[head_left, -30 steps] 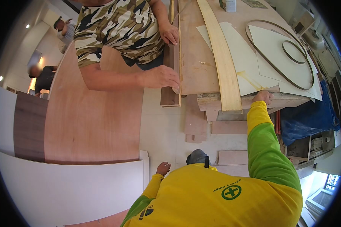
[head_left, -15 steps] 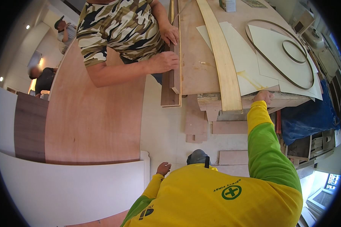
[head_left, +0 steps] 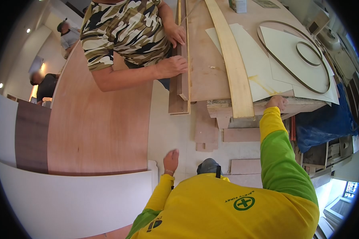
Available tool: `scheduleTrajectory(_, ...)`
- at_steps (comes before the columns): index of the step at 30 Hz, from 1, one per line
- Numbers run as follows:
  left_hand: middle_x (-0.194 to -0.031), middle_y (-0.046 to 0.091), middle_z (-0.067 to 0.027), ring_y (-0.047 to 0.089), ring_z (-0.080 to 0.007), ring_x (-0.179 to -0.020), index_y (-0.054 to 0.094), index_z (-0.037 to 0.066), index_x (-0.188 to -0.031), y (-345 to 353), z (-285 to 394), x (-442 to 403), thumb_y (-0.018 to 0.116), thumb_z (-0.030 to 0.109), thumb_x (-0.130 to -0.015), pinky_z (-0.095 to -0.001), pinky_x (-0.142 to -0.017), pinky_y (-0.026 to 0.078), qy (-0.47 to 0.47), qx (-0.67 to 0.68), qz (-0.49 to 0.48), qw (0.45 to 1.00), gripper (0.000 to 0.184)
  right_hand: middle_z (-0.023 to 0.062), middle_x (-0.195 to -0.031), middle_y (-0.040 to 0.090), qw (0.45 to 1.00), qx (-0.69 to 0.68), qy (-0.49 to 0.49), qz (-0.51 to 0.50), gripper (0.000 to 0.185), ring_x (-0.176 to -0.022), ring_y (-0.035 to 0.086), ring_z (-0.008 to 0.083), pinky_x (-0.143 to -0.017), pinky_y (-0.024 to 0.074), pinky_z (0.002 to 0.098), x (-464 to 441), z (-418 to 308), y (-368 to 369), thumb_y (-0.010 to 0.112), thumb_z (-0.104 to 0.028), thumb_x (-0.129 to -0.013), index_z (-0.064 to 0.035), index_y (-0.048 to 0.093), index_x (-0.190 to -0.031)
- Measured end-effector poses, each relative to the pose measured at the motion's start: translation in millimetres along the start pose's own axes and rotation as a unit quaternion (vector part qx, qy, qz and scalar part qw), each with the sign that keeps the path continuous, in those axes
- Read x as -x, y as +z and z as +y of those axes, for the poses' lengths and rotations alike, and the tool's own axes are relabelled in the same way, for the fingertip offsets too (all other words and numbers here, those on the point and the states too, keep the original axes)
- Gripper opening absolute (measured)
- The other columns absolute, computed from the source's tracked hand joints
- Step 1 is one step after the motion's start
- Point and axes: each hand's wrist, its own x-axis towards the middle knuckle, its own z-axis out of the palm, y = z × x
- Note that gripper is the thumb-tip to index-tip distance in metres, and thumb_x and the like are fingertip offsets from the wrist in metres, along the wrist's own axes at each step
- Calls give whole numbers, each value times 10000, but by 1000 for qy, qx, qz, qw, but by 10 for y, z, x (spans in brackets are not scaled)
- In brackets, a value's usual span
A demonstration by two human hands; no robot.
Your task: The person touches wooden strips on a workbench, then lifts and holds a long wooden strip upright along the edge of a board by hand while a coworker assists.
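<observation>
My right hand (head_left: 276, 102) rests on the front edge of the wooden workbench (head_left: 209, 85), its fingers curled in and nothing visible in them. Near it on the bench lie white sheets (head_left: 247, 59) and a long pale wooden strip (head_left: 233, 63) that overhangs the edge. My left hand (head_left: 170, 161) is in the air above the floor, left of my shoe (head_left: 208, 165). Its fingers look folded, and I see nothing in them. Across from me, a person in a camouflage shirt has both hands (head_left: 171, 67) on a brown board (head_left: 182, 83) at the bench's left side.
Coils of dark edging (head_left: 330, 79) lie on the sheets. A large reddish plywood panel (head_left: 99, 119) and a white panel (head_left: 79, 203) stand at the left. Wood offcuts (head_left: 241, 134) lie on the floor below the bench. Blue sheeting (head_left: 323, 123) hangs at the right. Two more people stand far left.
My left hand has swung forward, away from my body, over the floor. My right hand stays on the bench edge. The other person's hands have barely shifted on the board.
</observation>
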Motion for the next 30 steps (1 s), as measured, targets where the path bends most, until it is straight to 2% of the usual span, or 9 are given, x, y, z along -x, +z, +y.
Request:
scheduleTrajectory(2,-1015,701,-188,661,-356,-922,686,-14,-1045,-76,608,-347,649,247,-933,-399,-864,523,209,-17,85,974,286,112,-1223,677,1000,0,-2,-4,633,-1152,625,301,-933,496,475,-41,8,15,383,-579,-971,-82,556,-1322)
scheduleTrajectory(4,-1131,669,-205,618,-371,-1065,663,-18,-1112,-153,1232,-643,652,196,-918,-416,-936,496,338,-48,135,930,289,110,-1219,679,1000,1,-3,-11,633,-1157,625,286,-933,495,461,4,-8,-43,392,-578,-970,-86,550,-1336)
scheduleTrajectory(6,-1269,609,-223,560,-395,-1186,627,-31,-1185,-208,1796,-900,667,193,-901,-435,-1003,454,404,-54,145,902,363,214,-1316,596,998,27,-16,-62,692,-1181,592,405,-980,497,529,202,-72,-256,315,-579,-977,-27,524,-1337)
scheduleTrajectory(8,-1366,547,-230,506,-401,-1266,597,-31,-1239,-184,2096,-1163,654,227,-907,-453,-1049,411,441,-95,143,881,424,214,-1329,587,997,32,-21,-68,698,-1191,585,405,-983,494,531,314,-97,-361,313,-582,-977,-25,516,-1345)
scheduleTrajectory(14,-1425,511,-197,467,-380,-1324,548,-2,-1317,51,2188,-1636,545,280,-962,-511,-1063,376,381,-229,144,884,453,213,-1367,559,998,24,-13,-54,718,-1220,566,405,-991,487,540,436,-136,-424,307,-589,-978,-20,494,-1372)
scheduleTrajectory(21,-1364,565,-201,530,-376,-1245,572,-2,-1285,13,2383,-1685,517,238,-972,-458,-1004,441,386,-307,167,854,398,237,-1347,564,999,-4,-15,-43,740,-1208,570,413,-987,489,537,167,-41,-186,325,-602,-974,-2,485,-1376)
scheduleTrajectory(25,-1316,602,-198,575,-366,-1198,617,4,-1219,121,2391,-1802,517,259,-984,-438,-969,479,362,-235,185,883,361,245,-1325,578,998,-30,-21,-56,741,-1190,580,420,-978,494,538,181,-36,-192,330,-605,-973,2,493,-1364)
scheduleTrajectory(27,-1299,613,-194,592,-373,-1180,625,9,-1205,151,2414,-1800,523,263,-987,-432,-958,492,348,-191,191,898,350,186,-1190,675,999,-25,-29,10,702,-1110,637,347,-949,496,462,197,-24,-145,381,-592,-968,26,565,-1244)
scheduleTrajectory(30,-1188,662,-199,635,-382,-1072,648,2,-1159,169,2476,-1750,559,237,-977,-382,-901,530,267,-79,154,948,311,182,-1219,663,999,-19,-36,-21,695,-1137,625,341,-974,482,452,139,-6,-147,377,-580,-974,23,548,-1273)
